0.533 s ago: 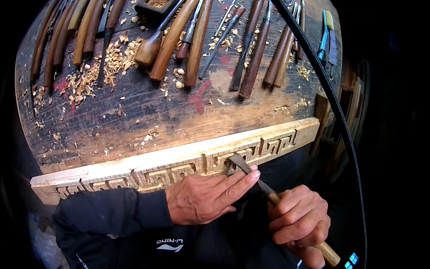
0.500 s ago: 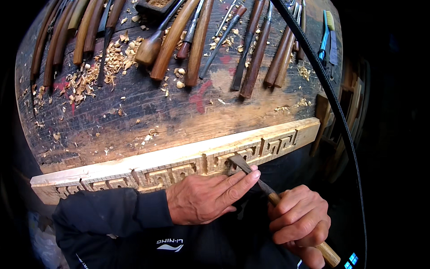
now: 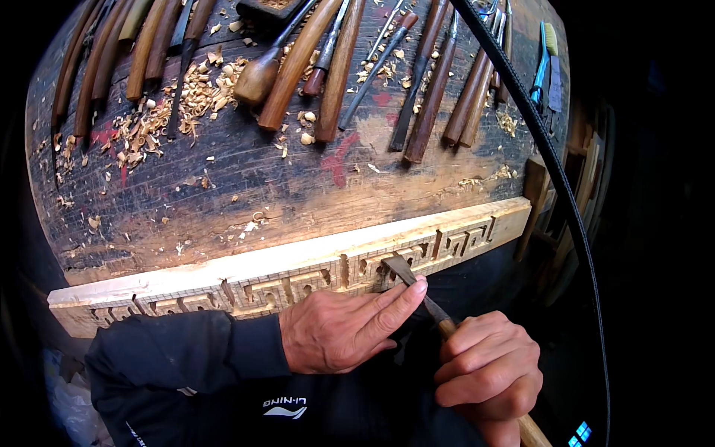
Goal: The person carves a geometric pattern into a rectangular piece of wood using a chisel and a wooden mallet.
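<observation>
My right hand [image 3: 489, 366] is wrapped round the wooden handle of a chisel [image 3: 428, 302], whose end sticks out below the fist. The chisel's flat steel blade slants up and left, its tip against the carved face of a long pale wooden board [image 3: 249, 293]. My left hand [image 3: 348, 328] has its fingers stretched out together, the fingertips resting on the chisel's blade just behind its tip. That hand lies along the board's near edge. Stepped, maze-like grooves and a pencilled grid run along the board; my left sleeve hides part of its lower edge.
The board lies along the near edge of a dark, worn workbench [image 3: 246, 179]. Several wooden-handled carving tools [image 3: 342, 82] line the far side, among curled wood shavings [image 3: 208, 88]. A brush [image 3: 544, 59] lies far right. A black cable [image 3: 547, 145] hangs down the right side.
My right hand has shifted slightly left and up with the chisel, and its handle is tilted more steeply. My left hand has barely moved. The view has shifted a little.
</observation>
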The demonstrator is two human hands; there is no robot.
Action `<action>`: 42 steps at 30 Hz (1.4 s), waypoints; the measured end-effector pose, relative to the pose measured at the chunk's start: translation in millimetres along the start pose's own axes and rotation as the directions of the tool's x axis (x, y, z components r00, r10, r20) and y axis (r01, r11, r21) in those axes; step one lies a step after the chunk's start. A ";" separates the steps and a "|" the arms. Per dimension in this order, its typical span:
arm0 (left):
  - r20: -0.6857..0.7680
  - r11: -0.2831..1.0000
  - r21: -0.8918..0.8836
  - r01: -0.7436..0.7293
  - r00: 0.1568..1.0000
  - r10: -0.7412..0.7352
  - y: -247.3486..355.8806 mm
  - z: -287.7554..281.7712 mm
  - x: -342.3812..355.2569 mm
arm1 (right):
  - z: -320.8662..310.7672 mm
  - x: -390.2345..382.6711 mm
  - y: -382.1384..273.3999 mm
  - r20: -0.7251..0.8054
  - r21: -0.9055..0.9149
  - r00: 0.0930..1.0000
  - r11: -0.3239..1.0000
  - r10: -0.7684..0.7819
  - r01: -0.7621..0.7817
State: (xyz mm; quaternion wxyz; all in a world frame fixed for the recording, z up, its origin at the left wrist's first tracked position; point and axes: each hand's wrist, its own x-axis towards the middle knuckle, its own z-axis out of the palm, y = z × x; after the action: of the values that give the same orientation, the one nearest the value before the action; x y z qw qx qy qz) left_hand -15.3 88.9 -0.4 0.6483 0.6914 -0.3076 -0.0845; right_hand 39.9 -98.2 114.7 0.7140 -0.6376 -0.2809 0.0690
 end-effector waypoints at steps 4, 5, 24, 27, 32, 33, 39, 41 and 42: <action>-0.025 1.000 -0.011 0.003 1.000 -0.004 0.6 -0.3 -0.5 | 10.8 -0.8 -8.6 -0.045 -0.085 0.997 0.994 0.064 -0.068; -0.034 1.000 -0.017 0.002 0.999 -0.002 0.7 0.2 -0.6 | 11.2 -0.1 -8.3 -0.043 -0.085 0.997 0.994 0.063 -0.066; 0.014 0.993 -0.055 0.102 0.995 -0.101 4.9 -6.2 -1.6 | 3.2 -10.8 24.1 0.031 -0.005 0.991 0.992 -0.127 0.127; 0.036 0.997 -0.073 0.026 0.999 -0.024 1.2 -4.9 1.8 | 16.6 -30.6 25.3 -0.099 -0.161 0.957 0.954 -0.271 0.254; 0.185 0.999 -0.052 0.005 0.983 0.005 4.3 -7.8 4.5 | 11.9 -20.6 9.0 -0.241 -0.266 0.930 0.940 -0.277 0.211; 0.178 0.998 -0.056 -0.009 0.984 0.019 4.3 -7.4 4.4 | 6.2 -17.7 6.3 -0.225 -0.165 0.948 0.968 -0.225 0.191; 0.095 0.999 -0.037 0.024 0.995 -0.020 1.8 -1.5 -2.8 | 3.7 -8.1 11.5 -0.201 0.027 0.963 0.981 -0.181 0.190; 0.082 0.998 -0.052 0.043 0.996 -0.038 1.0 -1.2 -4.5 | 5.0 -6.6 16.8 -0.199 0.037 0.964 0.981 -0.178 0.188; 0.078 0.998 -0.051 0.035 0.996 -0.031 0.6 -1.4 -4.2 | 4.2 -7.1 17.9 -0.195 0.052 0.964 0.980 -0.178 0.192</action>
State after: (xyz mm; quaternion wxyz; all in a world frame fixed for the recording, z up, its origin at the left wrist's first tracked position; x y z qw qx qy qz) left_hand -18.2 92.3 -0.8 0.6524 0.6754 -0.3184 -0.1300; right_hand 36.6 -94.6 95.7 0.7629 -0.5866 -0.2674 -0.0491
